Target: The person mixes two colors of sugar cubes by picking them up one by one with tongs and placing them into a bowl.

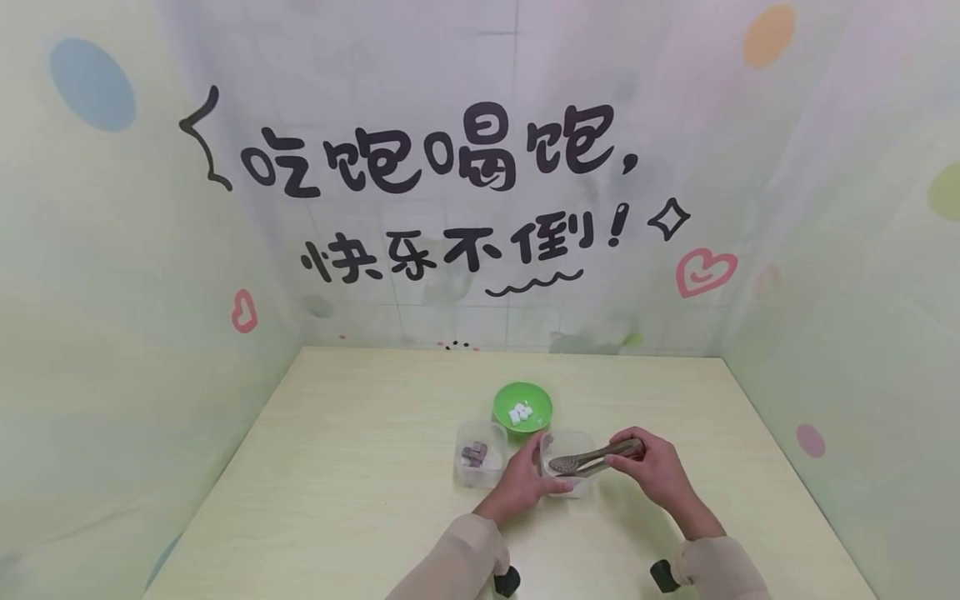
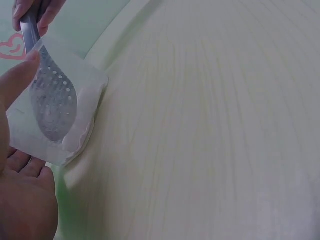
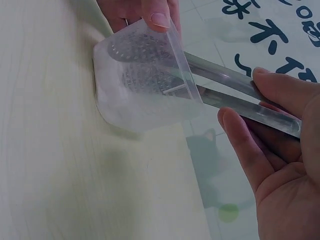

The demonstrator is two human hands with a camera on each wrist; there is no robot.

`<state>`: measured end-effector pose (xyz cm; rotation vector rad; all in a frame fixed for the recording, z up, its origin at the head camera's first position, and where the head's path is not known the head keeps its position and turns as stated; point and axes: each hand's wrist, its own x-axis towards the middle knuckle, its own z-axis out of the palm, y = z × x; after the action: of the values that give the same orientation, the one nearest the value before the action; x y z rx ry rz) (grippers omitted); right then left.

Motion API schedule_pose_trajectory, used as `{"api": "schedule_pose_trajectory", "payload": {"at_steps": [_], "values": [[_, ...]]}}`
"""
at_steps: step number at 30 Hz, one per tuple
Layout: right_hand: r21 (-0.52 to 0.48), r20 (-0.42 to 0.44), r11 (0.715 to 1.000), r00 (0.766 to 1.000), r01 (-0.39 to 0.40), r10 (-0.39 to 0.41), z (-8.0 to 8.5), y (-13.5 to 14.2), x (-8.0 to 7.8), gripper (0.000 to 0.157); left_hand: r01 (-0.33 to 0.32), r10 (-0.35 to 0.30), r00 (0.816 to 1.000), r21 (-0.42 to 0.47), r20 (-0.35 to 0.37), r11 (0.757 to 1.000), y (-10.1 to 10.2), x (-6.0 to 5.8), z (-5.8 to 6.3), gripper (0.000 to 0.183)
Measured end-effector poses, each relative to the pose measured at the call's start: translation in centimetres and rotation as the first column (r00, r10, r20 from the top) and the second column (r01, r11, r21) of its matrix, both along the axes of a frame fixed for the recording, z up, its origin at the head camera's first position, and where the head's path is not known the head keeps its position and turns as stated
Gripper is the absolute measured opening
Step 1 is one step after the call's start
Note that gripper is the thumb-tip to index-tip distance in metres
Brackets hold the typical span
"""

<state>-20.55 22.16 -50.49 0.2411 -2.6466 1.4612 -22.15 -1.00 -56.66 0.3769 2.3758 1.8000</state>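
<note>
My left hand [image 1: 519, 482] grips a clear plastic container [image 1: 576, 440], its thumb on one side and its fingers on the other. The container stands on the table. My right hand [image 1: 663, 473] holds metal tongs [image 1: 602, 456] by the arms, between thumb and fingers. In the right wrist view both perforated tong heads [image 3: 150, 75] are inside the container. The left wrist view shows one spoon-shaped head [image 2: 54, 100] through the clear wall. Whether the tongs pinch anything cannot be told; the container's bottom looks whitish and blurred.
Behind the hands stands a green bowl [image 1: 537, 398] with several white cubes [image 1: 520, 412]. Left of my left hand, a second clear container [image 1: 480, 479] holds purple-brown pieces [image 1: 474, 454]. The wooden table [image 1: 337, 467] meets printed walls at the back and sides.
</note>
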Motion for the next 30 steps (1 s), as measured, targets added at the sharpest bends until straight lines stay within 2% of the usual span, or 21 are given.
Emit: {"api": "schedule_pose_trajectory", "payload": {"at_steps": [14,24,30], "values": [[-0.029,-0.093,0.999,0.995,0.032,-0.034,-0.72,-0.45,0.43,0.022,0.003,-0.003,1.0,-0.012,0.011,1.0,0.02,-0.1,0.22,0.094],[-0.012,-0.042,1.0,0.999,0.0,0.0,-0.38,-0.56,0.24,0.022,0.005,-0.005,1.0,-0.019,0.0,1.0,-0.01,0.03,0.37,0.094],[-0.004,-0.067,1.0,0.998,0.004,-0.004,-0.6,-0.91,0.37,0.021,0.008,-0.008,1.0,0.002,0.017,1.0,0.02,0.07,0.49,0.095]]}}
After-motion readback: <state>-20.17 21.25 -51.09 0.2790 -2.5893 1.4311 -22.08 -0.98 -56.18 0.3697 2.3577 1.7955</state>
